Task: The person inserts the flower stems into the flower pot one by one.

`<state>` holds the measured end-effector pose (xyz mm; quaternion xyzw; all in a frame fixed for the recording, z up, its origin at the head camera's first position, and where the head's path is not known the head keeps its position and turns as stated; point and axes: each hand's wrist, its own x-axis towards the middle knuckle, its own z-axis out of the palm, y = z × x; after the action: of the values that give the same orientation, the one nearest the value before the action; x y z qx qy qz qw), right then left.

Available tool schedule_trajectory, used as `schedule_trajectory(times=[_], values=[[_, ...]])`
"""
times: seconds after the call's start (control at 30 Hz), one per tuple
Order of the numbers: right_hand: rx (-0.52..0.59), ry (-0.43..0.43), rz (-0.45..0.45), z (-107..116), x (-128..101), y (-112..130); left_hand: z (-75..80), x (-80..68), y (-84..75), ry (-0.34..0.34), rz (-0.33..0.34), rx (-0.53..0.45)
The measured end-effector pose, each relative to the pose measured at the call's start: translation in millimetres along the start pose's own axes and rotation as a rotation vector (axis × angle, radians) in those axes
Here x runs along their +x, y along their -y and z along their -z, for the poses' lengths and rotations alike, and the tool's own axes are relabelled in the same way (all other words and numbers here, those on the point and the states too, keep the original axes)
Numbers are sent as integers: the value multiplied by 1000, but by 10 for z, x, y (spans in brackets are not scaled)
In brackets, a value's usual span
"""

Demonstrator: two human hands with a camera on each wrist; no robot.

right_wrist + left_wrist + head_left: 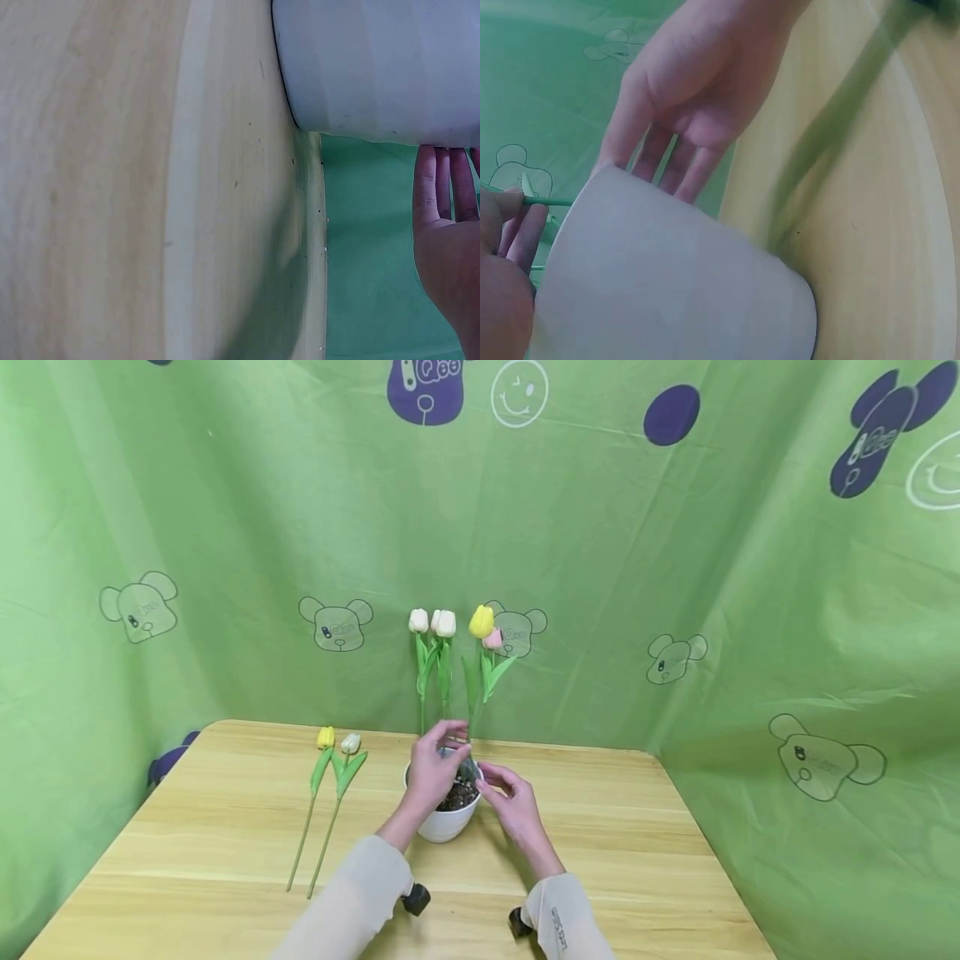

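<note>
A yellow artificial tulip (482, 622) stands over the white pot (442, 828), its green stem running down past my left hand (432, 768). Thumb and fingers of that hand pinch the stem above the rim; the left wrist view shows this grip (510, 247). At the pot's right side, my right hand (519, 810) touches the rim with its fingers extended. In the right wrist view, the straight fingers (442, 184) lie against the pot's wall (375, 67). Dark soil (459, 795) fills the pot. Also upright in it are white tulips (418, 621) and a pink tulip (492, 639).
On the wooden table (600, 835), left of the pot, lie a loose yellow tulip (326, 737) and a loose white tulip (350, 743) side by side. A green printed curtain (570, 543) hangs behind and along both sides of the table.
</note>
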<state>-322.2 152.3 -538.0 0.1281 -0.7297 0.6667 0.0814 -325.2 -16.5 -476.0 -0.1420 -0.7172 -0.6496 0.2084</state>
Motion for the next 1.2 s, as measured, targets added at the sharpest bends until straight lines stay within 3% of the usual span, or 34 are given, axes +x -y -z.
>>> schedule_trajectory(times=[0.33,0.47,0.63,1.2], values=[[6,-6,-30,-12,-4,-10,-20,-4,38,55,-28,-1],[19,-6,-36,-22,-7,-11,-15,-12,38,94,-31,61],[11,-8,-39,-28,-7,-15,-10,-19,25,141,-85,147],[7,-11,-40,-2,10,-20,-49,3,61,146,-88,236]])
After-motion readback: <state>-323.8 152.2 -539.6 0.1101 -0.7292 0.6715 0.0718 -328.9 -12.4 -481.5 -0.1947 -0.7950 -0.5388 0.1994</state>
